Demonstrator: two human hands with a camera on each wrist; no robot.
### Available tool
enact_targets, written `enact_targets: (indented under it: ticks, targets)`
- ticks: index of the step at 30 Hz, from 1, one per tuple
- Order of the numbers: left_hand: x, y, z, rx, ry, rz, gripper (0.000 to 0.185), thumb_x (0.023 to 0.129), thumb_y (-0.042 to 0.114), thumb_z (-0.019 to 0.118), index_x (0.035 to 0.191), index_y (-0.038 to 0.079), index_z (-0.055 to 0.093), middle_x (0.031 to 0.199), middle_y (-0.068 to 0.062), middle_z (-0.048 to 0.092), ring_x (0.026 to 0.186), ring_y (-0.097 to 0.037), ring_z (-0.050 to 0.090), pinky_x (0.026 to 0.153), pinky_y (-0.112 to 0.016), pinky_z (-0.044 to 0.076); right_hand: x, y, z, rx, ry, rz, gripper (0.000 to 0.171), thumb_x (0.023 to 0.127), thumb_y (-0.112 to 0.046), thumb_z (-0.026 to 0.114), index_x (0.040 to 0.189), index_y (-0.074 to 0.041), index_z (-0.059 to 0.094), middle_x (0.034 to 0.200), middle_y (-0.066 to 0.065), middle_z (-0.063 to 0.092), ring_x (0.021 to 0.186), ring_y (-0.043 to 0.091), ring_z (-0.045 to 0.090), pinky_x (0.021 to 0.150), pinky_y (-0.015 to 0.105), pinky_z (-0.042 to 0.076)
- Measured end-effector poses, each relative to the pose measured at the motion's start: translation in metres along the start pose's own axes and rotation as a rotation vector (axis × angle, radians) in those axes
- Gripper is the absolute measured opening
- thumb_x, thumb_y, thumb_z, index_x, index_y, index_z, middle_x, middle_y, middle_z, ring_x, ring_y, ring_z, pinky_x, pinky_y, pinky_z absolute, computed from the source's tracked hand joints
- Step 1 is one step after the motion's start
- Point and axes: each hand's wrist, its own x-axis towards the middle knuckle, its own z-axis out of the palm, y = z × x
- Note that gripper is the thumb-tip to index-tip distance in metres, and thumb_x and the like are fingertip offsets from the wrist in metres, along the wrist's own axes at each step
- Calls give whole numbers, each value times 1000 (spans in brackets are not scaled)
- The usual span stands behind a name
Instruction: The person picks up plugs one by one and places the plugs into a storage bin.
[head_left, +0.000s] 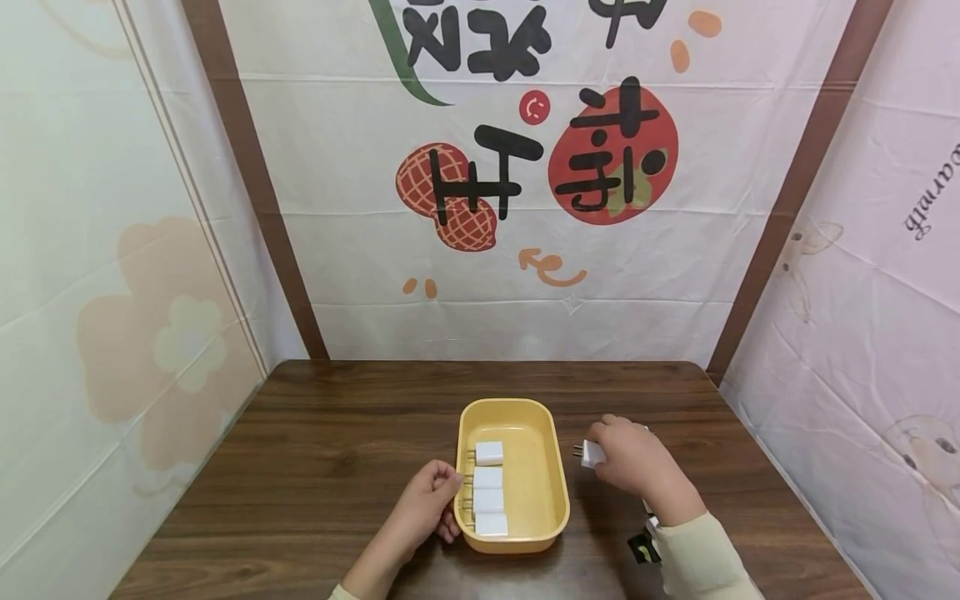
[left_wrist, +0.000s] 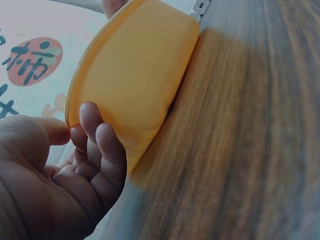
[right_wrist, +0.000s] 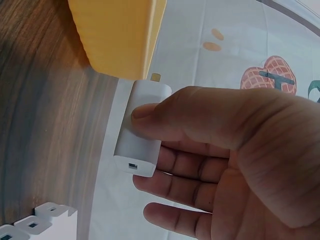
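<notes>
My right hand (right_wrist: 225,150) pinches a white charger (right_wrist: 140,130), thumb on its flat face: light, rigid, smooth plastic. My left hand (head_left: 423,504), loosely curled, steadies the yellow tray (head_left: 555,475).

Tray (head_left: 558,492): yellow plastic, smooth, slight sheen. Table (head_left: 337,433) beneath the tray: dark wood grain, matt. Charger (right_wrist: 140,130) beside the tray: white plastic, smooth, matt; metal prongs.

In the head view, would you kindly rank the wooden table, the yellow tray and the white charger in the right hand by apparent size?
1. Wooden table
2. Yellow tray
3. White charger, pinched in the right hand and partly hidden by it
</notes>
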Motion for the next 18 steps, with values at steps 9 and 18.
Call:
enact_targets:
  ticks: [9, 18]
  targets:
    - [-1, 1, -1, -6, -5, 6, 31, 108, 24, 53, 119, -3, 46, 77, -9, 61, 52, -15, 61, 47, -29, 53, 7, -6, -5, 8, 8, -29, 25, 76, -12, 79, 101, -11, 73, 93, 0, 63, 79, 19, 59, 66, 39, 52]
    - [-1, 0, -1, -2, -3, 1, 30, 108, 25, 53, 119, -2, 47, 77, -9, 60, 52, -16, 61, 47, -30, 53, 14, -15, -9, 17, -1, -37, 22, 76, -12, 79, 98, -11, 73, 92, 0, 63, 78, 17, 58, 68, 38, 52]
